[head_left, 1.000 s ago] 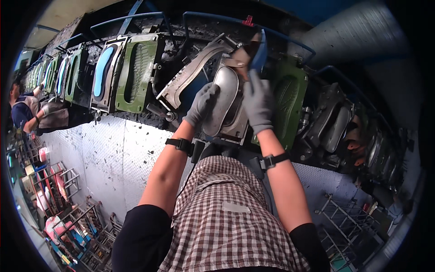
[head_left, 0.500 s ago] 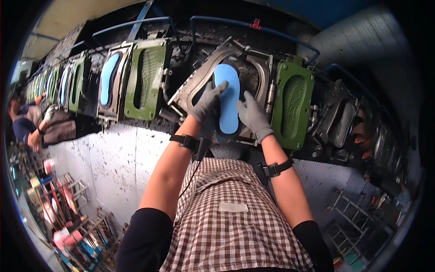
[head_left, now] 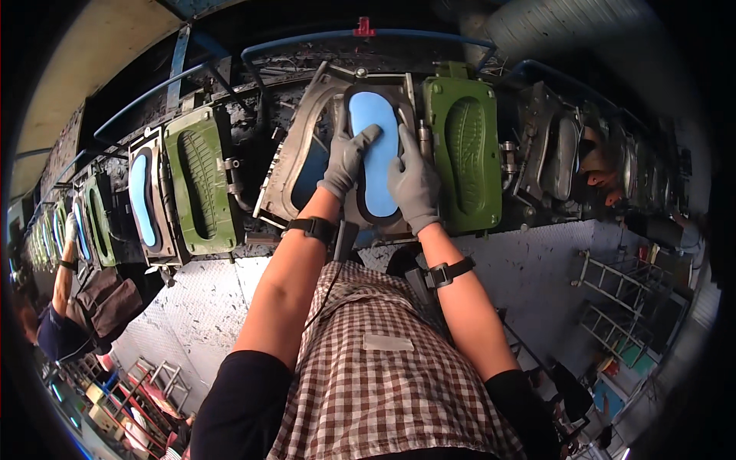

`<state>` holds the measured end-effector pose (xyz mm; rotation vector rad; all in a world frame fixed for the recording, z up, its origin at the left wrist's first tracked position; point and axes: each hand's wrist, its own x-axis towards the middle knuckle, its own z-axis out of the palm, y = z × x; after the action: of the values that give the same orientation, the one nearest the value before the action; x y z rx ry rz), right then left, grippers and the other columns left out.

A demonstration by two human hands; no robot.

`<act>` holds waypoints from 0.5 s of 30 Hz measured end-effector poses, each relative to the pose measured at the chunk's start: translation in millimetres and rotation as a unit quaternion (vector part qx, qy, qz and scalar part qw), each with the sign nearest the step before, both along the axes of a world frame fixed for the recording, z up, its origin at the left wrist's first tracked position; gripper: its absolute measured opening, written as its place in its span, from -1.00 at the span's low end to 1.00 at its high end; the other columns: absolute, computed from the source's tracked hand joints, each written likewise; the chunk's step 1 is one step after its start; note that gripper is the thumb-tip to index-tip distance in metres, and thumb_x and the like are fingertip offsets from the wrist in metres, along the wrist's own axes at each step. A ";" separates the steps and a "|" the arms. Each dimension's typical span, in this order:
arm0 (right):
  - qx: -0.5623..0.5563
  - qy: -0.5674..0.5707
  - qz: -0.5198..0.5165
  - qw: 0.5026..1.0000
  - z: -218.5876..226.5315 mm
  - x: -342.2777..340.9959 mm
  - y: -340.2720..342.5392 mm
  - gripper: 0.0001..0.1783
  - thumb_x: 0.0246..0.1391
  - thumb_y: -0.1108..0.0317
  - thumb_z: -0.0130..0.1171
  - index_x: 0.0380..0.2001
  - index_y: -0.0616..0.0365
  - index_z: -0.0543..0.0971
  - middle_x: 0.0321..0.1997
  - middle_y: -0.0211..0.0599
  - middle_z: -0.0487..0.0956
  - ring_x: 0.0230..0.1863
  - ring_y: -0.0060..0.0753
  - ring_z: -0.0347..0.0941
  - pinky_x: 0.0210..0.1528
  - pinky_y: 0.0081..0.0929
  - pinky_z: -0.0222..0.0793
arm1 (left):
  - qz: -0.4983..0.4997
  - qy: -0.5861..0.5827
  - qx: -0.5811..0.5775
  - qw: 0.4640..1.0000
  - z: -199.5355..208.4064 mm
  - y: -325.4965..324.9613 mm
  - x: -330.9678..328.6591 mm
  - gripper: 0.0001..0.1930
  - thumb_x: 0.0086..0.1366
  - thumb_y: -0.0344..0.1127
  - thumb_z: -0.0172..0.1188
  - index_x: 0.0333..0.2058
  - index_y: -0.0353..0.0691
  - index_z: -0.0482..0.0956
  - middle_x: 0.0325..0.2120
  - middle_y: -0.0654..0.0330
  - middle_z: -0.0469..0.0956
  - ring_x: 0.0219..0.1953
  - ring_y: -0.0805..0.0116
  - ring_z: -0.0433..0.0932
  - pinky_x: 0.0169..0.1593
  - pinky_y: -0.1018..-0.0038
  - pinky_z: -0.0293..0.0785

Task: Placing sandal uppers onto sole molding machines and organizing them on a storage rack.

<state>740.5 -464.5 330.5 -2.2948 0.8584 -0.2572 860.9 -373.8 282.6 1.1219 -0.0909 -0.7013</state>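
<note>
A light-blue insole [head_left: 375, 165] with a dark rim round it lies lengthwise over a grey metal mould frame [head_left: 337, 88]. My left hand [head_left: 346, 157], in a grey glove, grips its left edge, thumb laid across the blue face. From the other side my right hand [head_left: 415, 184], gloved alike, closes on the right edge, fingers pointing away from me. The fingertips of my left hand are partly hidden. Beside the insole, the frame's left half shows a foot-shaped opening [head_left: 312, 165].
Green sole moulds stand on either side, one to the right [head_left: 461, 153] and one to the left [head_left: 201, 180]. Further left another blue insole [head_left: 142, 198] sits in its frame. A blue rail [head_left: 307, 42] runs behind. At far left a co-worker's arm [head_left: 65, 276] reaches to the row.
My right hand has closed in on the insole's right edge, and the insole now sits against the frame's right half. The view has shifted, and the co-worker's arm is raised further.
</note>
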 end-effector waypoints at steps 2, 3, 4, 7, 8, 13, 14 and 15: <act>0.045 0.009 0.012 0.999 9.7 -10.4 -7.7 -0.31 0.13 0.38 0.09 0.37 -0.26 0.39 -0.10 -0.06 0.68 -0.26 0.10 0.63 -0.16 -0.04 0.54 | 0.020 -0.095 0.056 0.994 -8.6 -4.0 -13.5 -0.01 0.28 -0.29 0.36 0.51 -0.20 -0.13 0.16 -0.02 0.46 0.03 0.29 0.54 0.07 0.36 0.56; 0.035 -0.006 0.018 0.999 4.7 -20.7 -9.9 -0.37 0.13 0.43 0.08 0.31 -0.14 0.47 -0.28 0.04 0.64 -0.35 -0.01 0.59 -0.25 -0.16 0.49 | 0.013 -0.103 0.082 0.991 -2.1 -5.3 -21.5 -0.04 0.30 -0.25 0.34 0.50 -0.21 -0.10 0.18 -0.04 0.43 0.07 0.25 0.51 0.12 0.33 0.52; 0.017 0.001 0.043 0.999 4.4 -31.8 -17.9 -0.39 0.13 0.43 0.14 0.29 -0.09 0.49 -0.22 0.06 0.65 -0.31 -0.01 0.61 -0.23 -0.16 0.50 | 0.006 -0.111 0.108 0.988 6.4 0.4 -28.6 -0.07 0.31 -0.21 0.33 0.49 -0.21 -0.06 0.21 -0.05 0.39 0.12 0.22 0.48 0.17 0.30 0.48; -0.076 -0.169 -0.006 0.983 -0.2 -79.1 -75.5 -0.44 0.17 0.41 0.24 0.27 0.08 0.50 -0.25 -0.09 0.68 -0.34 -0.12 0.61 -0.23 -0.19 0.50 | 0.003 -0.077 0.174 0.982 0.0 28.5 -54.1 -0.14 0.33 -0.20 0.34 0.44 -0.27 0.03 0.18 -0.04 0.42 0.15 0.20 0.46 0.22 0.30 0.43; -0.172 -0.214 -0.025 0.961 0.7 -97.1 -112.1 -0.45 0.18 0.40 0.26 0.26 0.14 0.50 -0.25 -0.16 0.69 -0.35 -0.17 0.61 -0.23 -0.23 0.50 | 0.003 -0.093 0.196 0.976 6.9 31.9 -63.2 -0.13 0.34 -0.19 0.34 0.45 -0.29 0.03 0.23 -0.05 0.39 0.22 0.16 0.42 0.30 0.27 0.35; -0.136 -0.062 -0.402 0.903 28.7 -206.9 -293.3 -0.37 0.21 0.09 0.22 0.29 0.12 0.42 0.16 0.07 0.53 0.16 0.03 0.48 0.18 -0.17 0.39 | 0.131 -0.316 0.285 0.895 55.0 -19.5 -116.6 -0.29 0.43 -0.27 0.21 0.45 -0.28 0.11 0.38 -0.07 0.27 0.39 0.15 0.27 0.43 0.27 0.16; -0.194 0.015 -0.453 0.870 27.7 -226.2 -330.2 -0.22 0.16 -0.06 0.22 0.35 0.11 0.36 0.19 0.08 0.53 0.26 0.13 0.41 0.27 -0.11 0.33 | 0.105 -0.350 0.276 0.889 73.5 -51.4 -134.2 -0.36 0.46 -0.28 0.15 0.42 -0.30 0.18 0.36 -0.07 0.29 0.39 0.15 0.28 0.44 0.28 0.14; -0.188 0.045 -0.471 0.860 23.0 -241.0 -355.4 -0.16 0.11 -0.10 0.24 0.37 0.10 0.34 0.21 0.10 0.51 0.30 0.15 0.37 0.30 -0.10 0.31 | 0.073 -0.333 0.214 0.915 87.6 -84.7 -155.1 -0.38 0.47 -0.29 0.14 0.42 -0.30 0.19 0.35 -0.07 0.31 0.38 0.15 0.30 0.44 0.28 0.14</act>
<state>499.5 -819.9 353.6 -2.0226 2.0997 -0.7979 705.8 -458.5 370.2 1.7413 -0.4440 -0.1740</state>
